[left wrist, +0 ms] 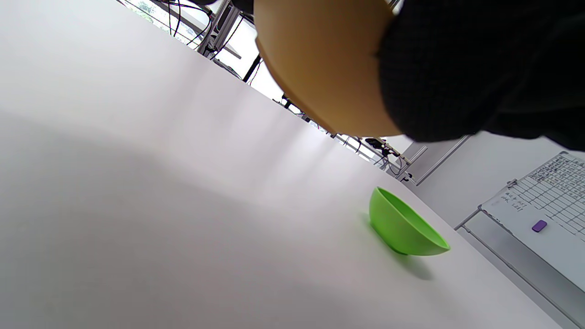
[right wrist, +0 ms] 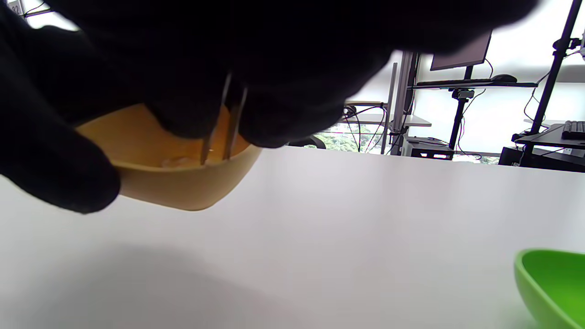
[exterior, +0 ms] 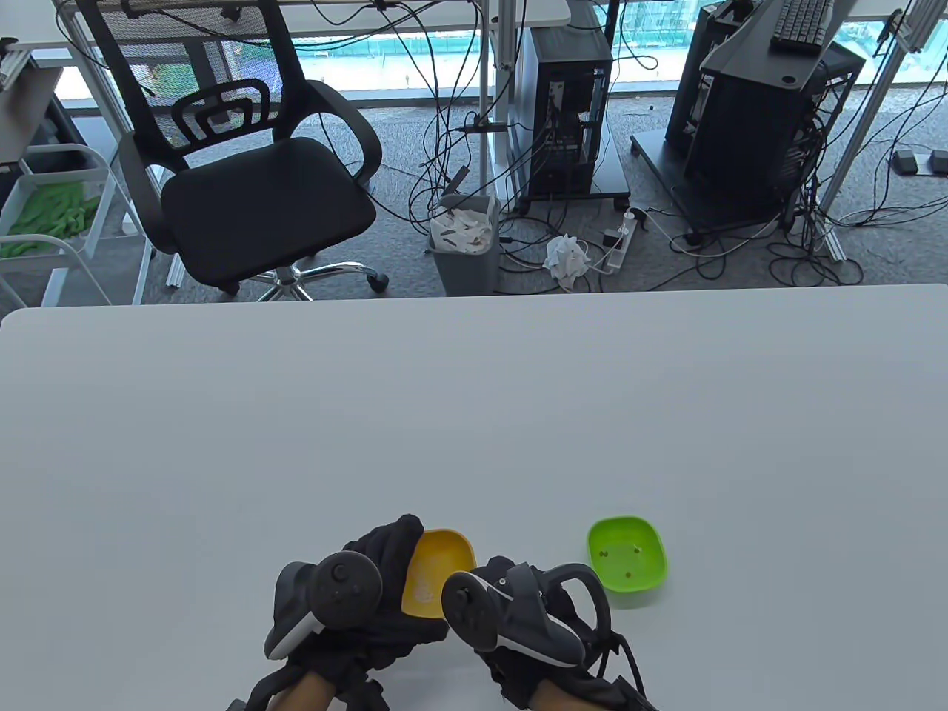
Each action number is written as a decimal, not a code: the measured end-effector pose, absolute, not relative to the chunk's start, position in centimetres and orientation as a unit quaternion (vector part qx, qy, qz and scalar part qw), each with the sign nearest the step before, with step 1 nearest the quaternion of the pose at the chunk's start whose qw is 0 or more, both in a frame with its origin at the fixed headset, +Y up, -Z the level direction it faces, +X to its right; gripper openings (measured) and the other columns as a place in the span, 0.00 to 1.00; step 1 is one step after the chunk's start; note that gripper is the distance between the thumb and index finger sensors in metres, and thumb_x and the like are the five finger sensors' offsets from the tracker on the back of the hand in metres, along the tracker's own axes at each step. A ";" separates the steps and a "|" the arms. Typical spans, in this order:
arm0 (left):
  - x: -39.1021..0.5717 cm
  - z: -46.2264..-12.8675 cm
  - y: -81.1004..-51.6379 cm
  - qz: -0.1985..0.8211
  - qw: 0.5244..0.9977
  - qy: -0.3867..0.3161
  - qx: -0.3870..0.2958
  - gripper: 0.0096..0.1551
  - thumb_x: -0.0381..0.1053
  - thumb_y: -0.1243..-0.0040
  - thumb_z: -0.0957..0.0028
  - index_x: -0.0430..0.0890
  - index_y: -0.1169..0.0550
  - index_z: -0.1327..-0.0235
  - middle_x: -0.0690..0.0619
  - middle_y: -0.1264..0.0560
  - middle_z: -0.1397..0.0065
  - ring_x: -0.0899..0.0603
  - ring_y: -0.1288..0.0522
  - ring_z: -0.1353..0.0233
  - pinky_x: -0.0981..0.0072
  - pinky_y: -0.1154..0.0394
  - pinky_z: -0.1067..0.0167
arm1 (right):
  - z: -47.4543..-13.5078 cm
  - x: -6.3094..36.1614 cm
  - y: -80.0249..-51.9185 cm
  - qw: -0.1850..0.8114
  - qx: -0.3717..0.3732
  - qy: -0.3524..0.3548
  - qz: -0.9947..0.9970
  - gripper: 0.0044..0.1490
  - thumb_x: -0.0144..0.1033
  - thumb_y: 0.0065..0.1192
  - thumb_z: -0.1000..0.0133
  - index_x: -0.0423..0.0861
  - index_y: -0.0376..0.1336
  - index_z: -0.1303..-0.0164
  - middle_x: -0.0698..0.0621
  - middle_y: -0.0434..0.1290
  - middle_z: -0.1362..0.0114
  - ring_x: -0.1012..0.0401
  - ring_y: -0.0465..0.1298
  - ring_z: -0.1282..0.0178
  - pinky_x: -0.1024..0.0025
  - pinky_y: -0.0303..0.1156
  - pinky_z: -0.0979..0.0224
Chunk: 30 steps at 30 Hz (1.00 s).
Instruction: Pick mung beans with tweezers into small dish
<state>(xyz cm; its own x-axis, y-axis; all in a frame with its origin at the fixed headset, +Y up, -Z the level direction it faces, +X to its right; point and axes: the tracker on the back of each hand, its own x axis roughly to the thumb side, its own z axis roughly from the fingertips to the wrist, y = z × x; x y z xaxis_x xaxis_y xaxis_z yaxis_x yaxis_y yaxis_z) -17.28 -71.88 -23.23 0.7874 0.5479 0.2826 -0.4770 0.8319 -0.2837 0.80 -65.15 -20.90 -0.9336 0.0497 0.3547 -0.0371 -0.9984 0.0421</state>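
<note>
Your left hand (exterior: 370, 585) holds the yellow bowl (exterior: 438, 572) by its near side. It looks lifted and tipped toward your other hand. I think that is so anything left in the bowl slides to where the tweezers can reach. Your fingers are curled snug around its wall.

Your right hand (exterior: 518, 615) pinches the tweezers (right wrist: 224, 123). Their two thin tips point down into the yellow bowl and sit a little apart. I cannot see a bean between them.

A bit farther right, the green dish (exterior: 627, 554) sits flat on the white table (exterior: 474, 415), near your right hand but not touching it. A few mung beans (exterior: 629, 572) already lie inside. It is placed close, I think, so each carry is short.
</note>
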 end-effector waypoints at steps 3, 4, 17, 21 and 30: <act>-17.3 -23.2 -71.9 0.268 0.941 -0.178 -0.103 0.76 0.68 0.22 0.63 0.46 0.56 0.17 0.44 0.51 0.14 0.30 0.49 0.15 0.29 0.56 0.24 | -21.0 0.7 -65.3 0.016 0.181 0.024 0.983 0.22 0.40 0.74 0.47 0.37 0.79 0.54 0.41 0.81 0.57 0.65 0.79 0.71 0.70 0.80 0.68; -17.2 -23.2 -71.9 0.267 0.941 -0.178 -0.104 0.76 0.67 0.22 0.63 0.45 0.56 0.17 0.44 0.51 0.14 0.30 0.49 0.15 0.28 0.57 0.24 | -21.0 0.7 -65.4 0.017 0.181 0.025 0.983 0.22 0.40 0.74 0.47 0.37 0.79 0.54 0.41 0.81 0.57 0.65 0.79 0.71 0.70 0.80 0.68; -17.2 -23.3 -71.9 0.275 0.940 -0.176 -0.103 0.76 0.68 0.22 0.63 0.45 0.56 0.17 0.44 0.51 0.14 0.30 0.49 0.15 0.29 0.56 0.24 | -20.9 3.2 -64.1 0.087 0.165 -0.035 0.982 0.21 0.39 0.74 0.48 0.37 0.79 0.56 0.41 0.82 0.58 0.65 0.79 0.72 0.70 0.80 0.69; -17.3 -23.3 -71.9 0.277 0.939 -0.173 -0.103 0.76 0.68 0.22 0.63 0.45 0.56 0.17 0.44 0.51 0.14 0.30 0.51 0.14 0.29 0.56 0.24 | -21.0 8.2 -62.9 0.143 0.095 -0.083 0.982 0.21 0.39 0.74 0.48 0.37 0.79 0.56 0.41 0.82 0.58 0.66 0.79 0.72 0.70 0.80 0.69; -17.2 -23.3 -72.0 0.272 0.941 -0.174 -0.105 0.76 0.68 0.22 0.63 0.46 0.56 0.17 0.44 0.51 0.14 0.30 0.51 0.14 0.29 0.57 0.24 | -21.4 21.2 -67.6 0.193 -0.100 -0.078 0.973 0.21 0.39 0.74 0.48 0.37 0.79 0.56 0.40 0.82 0.58 0.65 0.79 0.73 0.70 0.80 0.69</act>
<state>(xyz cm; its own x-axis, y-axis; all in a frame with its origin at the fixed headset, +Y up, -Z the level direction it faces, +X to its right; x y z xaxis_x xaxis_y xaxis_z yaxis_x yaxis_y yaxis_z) -17.21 -71.96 -23.31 0.7915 0.5480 0.2706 -0.4752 0.8302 -0.2916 21.17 -67.58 -21.43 -0.9056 0.3910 -0.1644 -0.3596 -0.9133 -0.1913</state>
